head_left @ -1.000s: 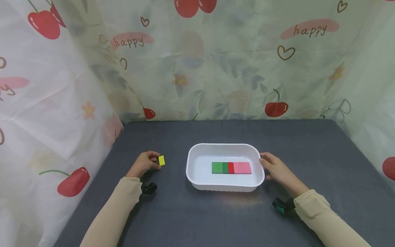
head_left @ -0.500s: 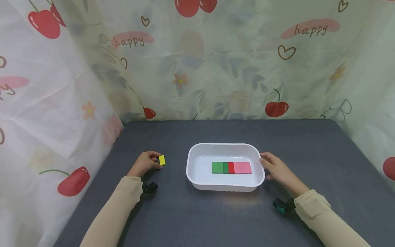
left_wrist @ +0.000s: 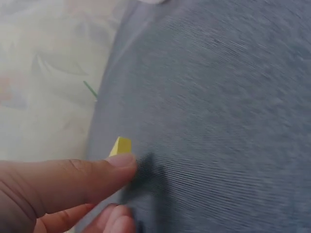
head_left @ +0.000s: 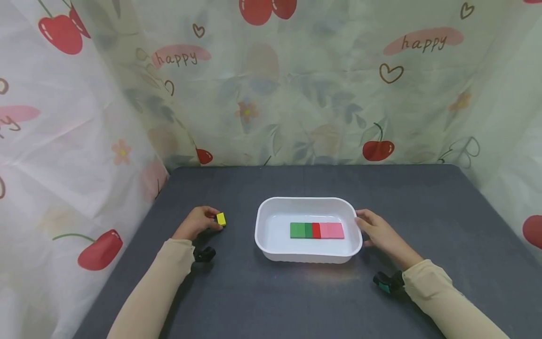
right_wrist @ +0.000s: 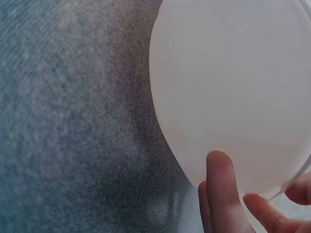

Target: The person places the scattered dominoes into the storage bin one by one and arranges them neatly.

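Observation:
In the head view my left hand [head_left: 197, 223] pinches a small yellow block [head_left: 221, 219] between thumb and fingers, left of the white plastic tray. The left wrist view shows the thumb covering most of this block [left_wrist: 121, 144], with a shadow on the table beside it. My right hand [head_left: 378, 230] holds the right end of the tray [head_left: 309, 258] at its rim. Seen from the right wrist, fingertips [right_wrist: 220, 167] press on the tray's outer wall [right_wrist: 228, 87]. Inside lies a row of flat coloured pieces: green [head_left: 298, 230], dark green, red [head_left: 316, 230] and pink [head_left: 332, 230].
A dark grey cloth [head_left: 275, 301] covers the table. Patterned curtains [head_left: 271, 94] hang behind it and along the sides. A black wrist device [head_left: 205, 254] sits at the left cuff, another [head_left: 388, 282] at the right cuff.
The yellow block has tilted a little in my left fingers and looks shorter from above. The left hand has shifted slightly; the right hand and the tray stay put.

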Available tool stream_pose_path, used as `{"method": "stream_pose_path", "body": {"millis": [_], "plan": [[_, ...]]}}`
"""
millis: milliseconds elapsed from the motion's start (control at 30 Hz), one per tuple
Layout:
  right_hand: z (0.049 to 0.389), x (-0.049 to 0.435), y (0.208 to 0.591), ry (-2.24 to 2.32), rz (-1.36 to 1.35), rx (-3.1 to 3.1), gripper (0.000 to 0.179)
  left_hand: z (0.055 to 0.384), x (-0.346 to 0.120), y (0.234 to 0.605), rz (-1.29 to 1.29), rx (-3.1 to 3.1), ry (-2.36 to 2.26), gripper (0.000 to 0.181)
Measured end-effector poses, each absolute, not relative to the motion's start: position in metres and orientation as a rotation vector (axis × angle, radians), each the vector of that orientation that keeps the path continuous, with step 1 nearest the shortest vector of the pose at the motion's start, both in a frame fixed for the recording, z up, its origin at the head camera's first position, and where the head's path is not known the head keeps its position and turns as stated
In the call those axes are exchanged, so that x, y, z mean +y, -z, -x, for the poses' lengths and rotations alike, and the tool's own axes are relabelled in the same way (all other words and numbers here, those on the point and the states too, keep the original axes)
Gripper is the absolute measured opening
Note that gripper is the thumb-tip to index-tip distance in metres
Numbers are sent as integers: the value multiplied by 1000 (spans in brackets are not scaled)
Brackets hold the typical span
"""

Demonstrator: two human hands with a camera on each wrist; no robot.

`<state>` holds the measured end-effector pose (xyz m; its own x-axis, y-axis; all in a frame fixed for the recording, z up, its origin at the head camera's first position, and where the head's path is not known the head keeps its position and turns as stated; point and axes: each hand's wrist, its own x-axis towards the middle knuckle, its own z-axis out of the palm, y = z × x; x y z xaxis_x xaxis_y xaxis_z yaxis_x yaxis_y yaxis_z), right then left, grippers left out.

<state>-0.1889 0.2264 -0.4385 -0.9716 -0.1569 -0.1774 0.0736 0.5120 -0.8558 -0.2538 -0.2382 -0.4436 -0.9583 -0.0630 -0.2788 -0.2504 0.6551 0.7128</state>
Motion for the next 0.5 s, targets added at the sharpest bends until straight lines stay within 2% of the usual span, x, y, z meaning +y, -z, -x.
{"method": "stream_pose_path", "body": {"millis": [500], "plan": [[188, 225, 437, 1413, 70, 2553, 49, 243, -210, 405, 159, 2613, -1460, 51]]}}
